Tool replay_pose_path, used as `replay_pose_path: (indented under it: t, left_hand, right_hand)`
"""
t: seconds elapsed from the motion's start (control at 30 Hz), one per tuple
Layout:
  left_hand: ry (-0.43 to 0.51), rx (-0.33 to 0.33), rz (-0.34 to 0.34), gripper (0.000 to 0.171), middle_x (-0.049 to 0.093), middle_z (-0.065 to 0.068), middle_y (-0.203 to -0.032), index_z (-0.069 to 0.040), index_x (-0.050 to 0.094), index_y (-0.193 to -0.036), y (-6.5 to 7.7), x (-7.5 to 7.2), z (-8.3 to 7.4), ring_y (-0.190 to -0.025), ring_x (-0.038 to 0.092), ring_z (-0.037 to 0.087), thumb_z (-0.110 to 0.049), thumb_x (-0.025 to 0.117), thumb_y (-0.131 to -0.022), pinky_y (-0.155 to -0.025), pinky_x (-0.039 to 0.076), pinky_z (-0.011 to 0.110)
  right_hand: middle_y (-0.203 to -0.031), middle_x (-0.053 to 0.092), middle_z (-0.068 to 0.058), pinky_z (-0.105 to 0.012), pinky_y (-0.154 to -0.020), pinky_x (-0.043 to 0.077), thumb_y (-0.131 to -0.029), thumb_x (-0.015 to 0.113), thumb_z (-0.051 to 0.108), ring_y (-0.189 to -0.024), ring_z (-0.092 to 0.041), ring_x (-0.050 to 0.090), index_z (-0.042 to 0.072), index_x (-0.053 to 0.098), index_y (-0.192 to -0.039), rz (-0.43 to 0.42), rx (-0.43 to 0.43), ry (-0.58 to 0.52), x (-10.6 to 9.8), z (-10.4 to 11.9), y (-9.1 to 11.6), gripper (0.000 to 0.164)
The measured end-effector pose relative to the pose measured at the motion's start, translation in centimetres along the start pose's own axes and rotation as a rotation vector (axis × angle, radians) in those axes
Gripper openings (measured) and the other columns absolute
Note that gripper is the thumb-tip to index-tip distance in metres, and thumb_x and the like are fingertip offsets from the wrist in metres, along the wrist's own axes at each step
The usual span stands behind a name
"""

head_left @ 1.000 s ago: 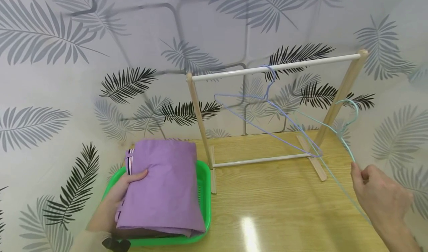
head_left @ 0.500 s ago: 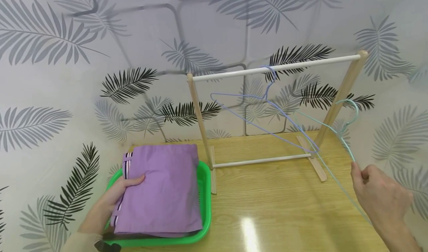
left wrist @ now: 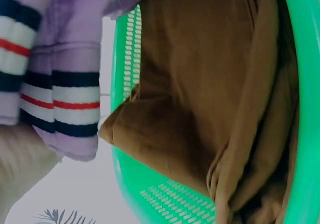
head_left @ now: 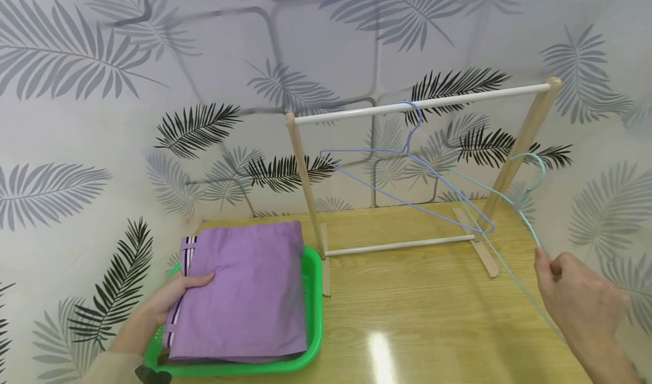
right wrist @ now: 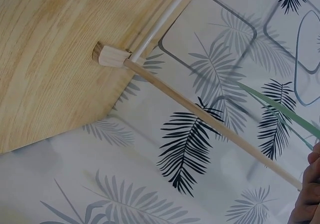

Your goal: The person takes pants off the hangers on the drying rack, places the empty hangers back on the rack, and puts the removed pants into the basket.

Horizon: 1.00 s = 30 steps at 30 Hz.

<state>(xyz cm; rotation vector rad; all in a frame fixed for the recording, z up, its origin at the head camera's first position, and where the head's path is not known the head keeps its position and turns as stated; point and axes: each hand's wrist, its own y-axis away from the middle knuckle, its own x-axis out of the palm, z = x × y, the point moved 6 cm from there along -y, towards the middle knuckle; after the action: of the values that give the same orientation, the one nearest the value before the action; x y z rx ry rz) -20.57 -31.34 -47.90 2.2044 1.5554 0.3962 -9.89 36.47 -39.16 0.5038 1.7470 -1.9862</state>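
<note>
My left hand [head_left: 172, 297] holds a folded purple garment [head_left: 249, 293] by its left edge, with the thumb on top and the other fingers hidden beneath. Navy, white and red stripes trim that edge, seen close in the left wrist view. Below the garment is a green basket [head_left: 317, 310] with brown cloth [left wrist: 200, 84] inside. Off to the right, my right hand [head_left: 583, 296] grips a mint-green clothes hanger [head_left: 530, 225] by one arm, its hook pointing up. A lilac-blue hanger [head_left: 433, 171] hangs by its hook from the rack's rail.
The small rack [head_left: 300, 174] has wooden posts, a white top rail [head_left: 356, 112] and a lower bar [head_left: 397, 245]. It stands at the back of a wooden table [head_left: 397, 310], before a leaf-patterned backdrop [head_left: 204, 61]. The basket sits beside the rack's left foot.
My left hand has drawn the purple garment slightly left, and it lies flatter above the basket. The lilac-blue hanger sways a little on the rail. My right hand stays still.
</note>
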Motion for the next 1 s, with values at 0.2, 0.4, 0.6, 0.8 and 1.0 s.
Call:
replay_pose_path:
  t: [0.2, 0.4, 0.6, 0.8, 1.0]
  left_hand:
    - [-0.092, -0.032, -0.061, 0.07, 0.068, 0.003, -0.116, -0.009, 0.021, -0.155, -0.3, -1.2, 0.7, -0.102, 0.074, 0.02, -0.034, 0.063, -0.106, -0.089, 0.063, 0.045]
    - [-0.144, -0.041, -0.082, 0.074, 0.068, 0.006, -0.118, -0.002, 0.02, -0.157, -0.6, -1.9, 1.5, -0.102, 0.074, 0.021, -0.035, 0.063, -0.106, -0.09, 0.063, 0.043]
    - [-0.175, -0.024, -0.047, 0.063, 0.075, 0.004, -0.107, 0.001, 0.033, -0.148, -1.1, -2.2, 2.1, -0.094, 0.078, 0.022, -0.035, 0.063, -0.106, -0.086, 0.065, 0.043]
    - [-0.23, -0.018, -0.08, 0.054, 0.077, 0.003, -0.099, 0.002, 0.044, -0.139, -1.6, -2.5, 2.8, -0.089, 0.077, 0.021, -0.033, 0.066, -0.104, -0.083, 0.064, 0.041]
    - [-0.281, -0.026, -0.104, 0.045, 0.076, 0.001, -0.093, 0.002, 0.053, -0.13, -2.2, -3.2, 3.8, -0.084, 0.076, 0.019, -0.035, 0.064, -0.105, -0.079, 0.064, 0.037]
  right_hand:
    - [-0.034, 0.037, -0.01, -0.019, -0.033, 0.006, -0.105, 0.041, 0.047, -0.033, 0.0, 0.009, -0.01, 0.057, -0.061, 0.015, -0.041, 0.008, 0.1, 0.0, -0.1, 0.074]
    - [-0.033, 0.035, -0.009, -0.019, -0.033, 0.006, -0.105, 0.041, 0.046, -0.033, 0.0, 0.008, -0.011, 0.057, -0.061, 0.013, -0.055, 0.012, 0.1, 0.1, 0.0, 0.075]
    - [-0.034, 0.037, -0.01, -0.019, -0.033, 0.007, -0.107, 0.039, 0.047, -0.032, -0.001, 0.01, -0.01, 0.058, -0.061, 0.021, -0.048, 0.012, 0.1, 0.2, 0.0, 0.076]
    - [-0.034, 0.039, -0.011, -0.018, -0.033, 0.006, -0.108, 0.037, 0.051, -0.034, 0.001, 0.009, -0.011, 0.058, -0.061, 0.022, -0.036, -0.008, 0.1, 0.1, 0.0, 0.08]
    - [-0.034, 0.039, -0.012, -0.018, -0.033, 0.006, -0.107, 0.039, 0.047, -0.034, 0.001, 0.009, -0.011, 0.058, -0.061, 0.023, -0.046, 0.001, 0.1, 0.3, -0.1, 0.076]
